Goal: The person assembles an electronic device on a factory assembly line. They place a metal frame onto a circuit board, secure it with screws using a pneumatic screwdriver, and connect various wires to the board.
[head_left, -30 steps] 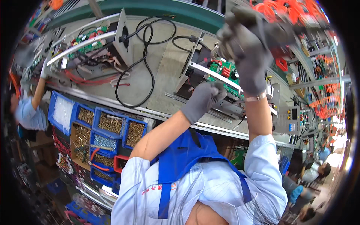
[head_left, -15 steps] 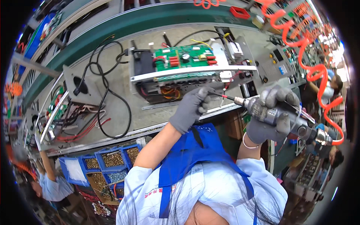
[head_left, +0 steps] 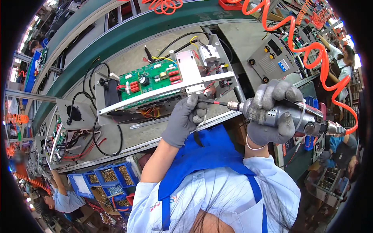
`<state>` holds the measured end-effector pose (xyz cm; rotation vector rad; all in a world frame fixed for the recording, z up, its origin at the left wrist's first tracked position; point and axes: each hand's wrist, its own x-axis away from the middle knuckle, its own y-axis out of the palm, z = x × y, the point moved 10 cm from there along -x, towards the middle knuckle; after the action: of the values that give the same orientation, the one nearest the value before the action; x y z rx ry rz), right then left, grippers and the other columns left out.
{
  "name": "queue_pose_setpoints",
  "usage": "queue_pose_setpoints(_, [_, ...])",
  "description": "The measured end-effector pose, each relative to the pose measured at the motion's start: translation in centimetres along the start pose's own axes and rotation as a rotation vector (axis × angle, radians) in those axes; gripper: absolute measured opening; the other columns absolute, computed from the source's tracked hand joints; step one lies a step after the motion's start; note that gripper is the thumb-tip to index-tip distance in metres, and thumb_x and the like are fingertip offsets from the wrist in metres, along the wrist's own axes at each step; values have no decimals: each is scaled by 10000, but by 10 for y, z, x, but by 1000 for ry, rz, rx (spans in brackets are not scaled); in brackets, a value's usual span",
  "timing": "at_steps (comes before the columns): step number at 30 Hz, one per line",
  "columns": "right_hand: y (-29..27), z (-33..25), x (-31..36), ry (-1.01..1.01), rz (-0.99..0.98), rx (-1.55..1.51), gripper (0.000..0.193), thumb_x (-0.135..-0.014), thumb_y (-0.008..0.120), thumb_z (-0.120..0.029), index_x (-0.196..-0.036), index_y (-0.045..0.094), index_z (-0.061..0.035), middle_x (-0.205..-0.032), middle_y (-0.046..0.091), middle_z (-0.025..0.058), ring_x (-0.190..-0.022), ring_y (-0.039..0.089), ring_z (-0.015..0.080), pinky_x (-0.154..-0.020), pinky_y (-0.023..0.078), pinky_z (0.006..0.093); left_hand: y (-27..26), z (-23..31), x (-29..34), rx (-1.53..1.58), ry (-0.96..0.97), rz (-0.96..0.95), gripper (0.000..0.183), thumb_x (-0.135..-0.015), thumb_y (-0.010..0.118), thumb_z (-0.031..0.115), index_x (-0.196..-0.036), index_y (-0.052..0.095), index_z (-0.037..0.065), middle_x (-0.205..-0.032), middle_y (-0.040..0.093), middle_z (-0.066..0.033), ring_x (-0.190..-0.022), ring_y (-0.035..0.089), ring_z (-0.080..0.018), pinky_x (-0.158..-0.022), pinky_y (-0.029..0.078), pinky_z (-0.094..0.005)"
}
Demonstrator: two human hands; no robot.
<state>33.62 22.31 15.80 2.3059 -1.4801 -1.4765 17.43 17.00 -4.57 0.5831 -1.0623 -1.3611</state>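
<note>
My right hand [head_left: 272,112], in a grey glove, is wrapped round the body of a metal air screwdriver [head_left: 285,117] held level. From its chuck a thin dark bit [head_left: 217,103] with a red band points left. My left hand [head_left: 182,121], also gloved, is closed, its thumb and fingertips pinched at the bit's tip. Whether a small screw is between those fingers is hidden. Just beyond the left hand stands an open metal chassis [head_left: 155,93] with a green circuit board [head_left: 149,79] on top. Its front rail passes close to the bit.
A coiled orange air hose [head_left: 322,58] runs from the screwdriver up overhead. Blue bins [head_left: 108,176] of screws stand at lower left. Another opened unit [head_left: 70,112] with black cable lies left, and a grey panelled unit [head_left: 272,58] right. Co-workers [head_left: 64,200] are at both sides.
The view has shifted, so the chassis and bench appear further left and the grey panelled unit nearer. Both hands keep their grips, the bit's tip now lower left in the picture and the screwdriver more level.
</note>
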Motion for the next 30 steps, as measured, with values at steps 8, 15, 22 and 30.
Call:
queue_pose_setpoints(8, [-63, 1, -22, 55, 67, -43, 525, -776, 672, -253, -1248, 569, -46, -956, 536, 101, -696, 543, 165, -535, 511, 312, 30, -26, -33, 73, 13, 11, 389, -993, 567, 328, -1225, 543, 17, -895, 568, -27, -695, 486, -55, -519, 392, -157])
queue_pose_setpoints(15, [-68, -3, -39, 37, -5, -25, 510, -782, 659, -235, -1243, 571, -36, -943, 535, 105, -678, 529, 177, -508, 503, 321, 42, -30, -53, 34, -47, 43, 407, -975, 592, 358, -1189, 536, 17, -836, 514, -4, -662, 454, -44, -498, 363, -158])
queue_pose_setpoints(22, [-61, -20, -39, -41, 42, 37, 494, -777, 626, -212, -1237, 582, -37, -921, 526, 99, -645, 486, 163, -471, 440, 291, 58, -25, -57, -49, -120, 36, 509, -954, 593, 448, -1146, 556, -22, -817, 512, 0, -643, 473, -50, -503, 374, -157])
queue_pose_setpoints(30, [-61, -15, -55, -46, 107, 272, 462, -777, 576, -162, -1203, 547, 14, -1027, 617, 169, -778, 605, 224, -707, 544, 375, 91, 55, -64, -1079, 227, -37, 398, -887, 671, 310, -1174, 637, 36, -890, 642, -23, -756, 595, -94, -652, 475, -223])
